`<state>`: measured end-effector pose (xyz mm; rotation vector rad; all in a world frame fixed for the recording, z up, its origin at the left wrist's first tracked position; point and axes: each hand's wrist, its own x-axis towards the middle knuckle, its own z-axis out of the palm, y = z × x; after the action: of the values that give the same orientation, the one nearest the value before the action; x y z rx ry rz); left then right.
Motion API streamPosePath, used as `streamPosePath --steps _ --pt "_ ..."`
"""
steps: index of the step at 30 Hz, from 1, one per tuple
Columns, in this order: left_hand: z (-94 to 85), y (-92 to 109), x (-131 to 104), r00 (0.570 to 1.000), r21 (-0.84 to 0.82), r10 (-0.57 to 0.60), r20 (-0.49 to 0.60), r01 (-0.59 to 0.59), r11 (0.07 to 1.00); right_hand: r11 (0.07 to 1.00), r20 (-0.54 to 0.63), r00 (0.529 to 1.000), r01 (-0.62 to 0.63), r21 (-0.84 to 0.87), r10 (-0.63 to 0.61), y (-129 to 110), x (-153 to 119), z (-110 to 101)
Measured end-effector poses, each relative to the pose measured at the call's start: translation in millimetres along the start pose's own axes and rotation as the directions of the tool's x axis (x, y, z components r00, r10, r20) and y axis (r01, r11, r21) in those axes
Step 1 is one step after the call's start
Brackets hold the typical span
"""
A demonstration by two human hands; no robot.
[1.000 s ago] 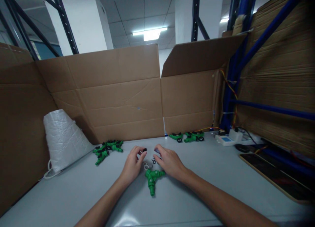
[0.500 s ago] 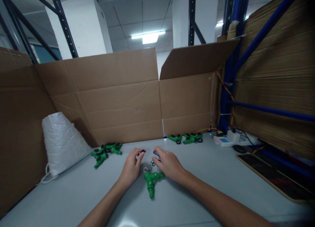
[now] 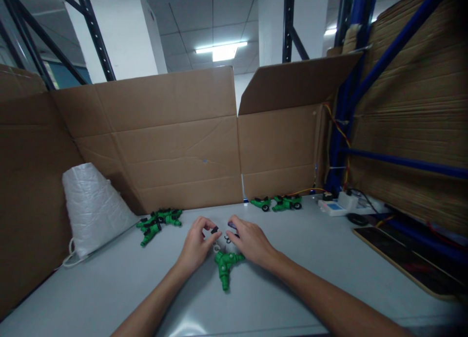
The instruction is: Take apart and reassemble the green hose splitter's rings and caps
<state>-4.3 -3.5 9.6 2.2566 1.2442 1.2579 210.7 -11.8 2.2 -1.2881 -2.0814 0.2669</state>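
My left hand (image 3: 196, 243) pinches a small black part (image 3: 215, 229) between thumb and fingertips. Close on its right, my right hand (image 3: 252, 238) curls around a small dark purple piece (image 3: 232, 225), mostly covered by the fingers. Between the hands, small black rings or clips (image 3: 227, 239) show near the right thumb. Below them lies a green Y-shaped plastic piece (image 3: 225, 269) with stubby ends, one of them close to the right hand. Pale rings (image 3: 216, 248) lie at its upper left end, just under the left thumb.
Green and black assemblies (image 3: 159, 222) lie at the back left, beside a white padded bag (image 3: 95, 213). More green toy-like pieces with black wheels (image 3: 281, 203) stand at the back right. Cardboard walls (image 3: 175, 161) enclose the table; a power strip (image 3: 338, 205) and a dark panel (image 3: 405, 259) are on the right.
The left thumb has moved right and the fingers have shifted, so more of the black part shows. My right hand has hardly moved. The green Y-shaped piece stays on the table.
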Motion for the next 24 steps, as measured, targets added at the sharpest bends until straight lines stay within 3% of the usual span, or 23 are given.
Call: streamPosePath --steps 24 --pt "2.3 -10.5 -0.7 0.999 0.077 0.028 0.038 -0.031 0.997 0.997 -0.009 1.0 0.026 -0.07 -0.027 1.6 -0.9 -0.4"
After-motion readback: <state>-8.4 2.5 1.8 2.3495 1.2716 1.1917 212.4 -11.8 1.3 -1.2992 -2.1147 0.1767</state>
